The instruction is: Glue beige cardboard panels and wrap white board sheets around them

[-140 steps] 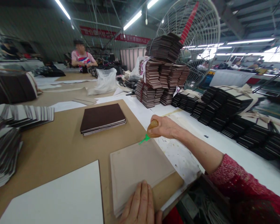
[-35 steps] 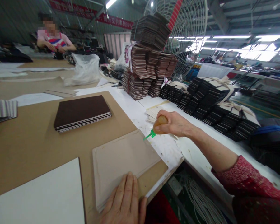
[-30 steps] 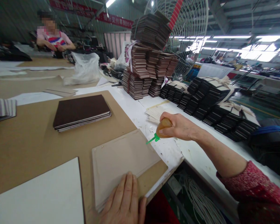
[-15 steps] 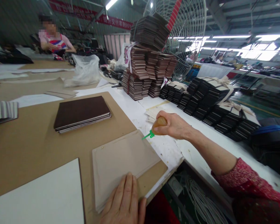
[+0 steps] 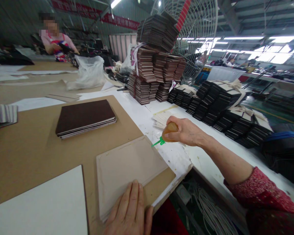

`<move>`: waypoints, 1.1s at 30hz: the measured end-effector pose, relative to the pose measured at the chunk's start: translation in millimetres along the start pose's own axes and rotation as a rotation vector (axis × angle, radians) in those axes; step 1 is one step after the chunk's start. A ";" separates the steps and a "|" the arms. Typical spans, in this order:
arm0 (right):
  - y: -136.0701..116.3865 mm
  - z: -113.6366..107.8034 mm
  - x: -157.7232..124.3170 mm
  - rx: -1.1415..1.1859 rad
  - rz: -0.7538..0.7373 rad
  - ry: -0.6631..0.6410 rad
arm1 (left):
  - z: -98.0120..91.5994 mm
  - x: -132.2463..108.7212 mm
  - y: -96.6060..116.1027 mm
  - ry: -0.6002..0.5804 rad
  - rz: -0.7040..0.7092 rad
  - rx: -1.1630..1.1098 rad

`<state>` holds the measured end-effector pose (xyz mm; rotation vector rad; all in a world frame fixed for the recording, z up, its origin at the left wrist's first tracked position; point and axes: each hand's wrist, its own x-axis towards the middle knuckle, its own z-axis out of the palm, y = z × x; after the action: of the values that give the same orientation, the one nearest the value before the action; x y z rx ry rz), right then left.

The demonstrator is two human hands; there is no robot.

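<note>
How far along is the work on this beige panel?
Looks done: a brown-covered stack lies on the cardboard. In hand: the left hand pins the beige panel while the right hand holds a squeeze bottle, nozzle at its far corner. Left: the white sheet beside it looks untouched.

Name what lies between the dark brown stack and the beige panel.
In the head view, only bare cardboard sheet separates the dark brown stack from the beige panel, which the left hand presses while the right hand grips an amber bottle.
</note>
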<state>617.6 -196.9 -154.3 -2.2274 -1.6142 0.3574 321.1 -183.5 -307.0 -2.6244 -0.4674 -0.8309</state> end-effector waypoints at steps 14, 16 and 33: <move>-9.2 -18.7 -38.0 -0.010 0.066 -0.162 | -0.9 -0.3 3.7 -0.006 -0.021 -0.013; -10.5 -20.1 -41.8 -0.020 0.065 -0.168 | -0.4 -0.2 4.0 -0.002 -0.022 -0.021; -8.1 -15.6 -40.3 0.016 0.071 -0.166 | -1.5 0.4 5.0 -0.032 -0.034 -0.041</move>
<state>604.4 -235.1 -137.1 -2.3008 -1.6091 0.5870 322.8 -188.5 -306.7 -2.6776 -0.5101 -0.8180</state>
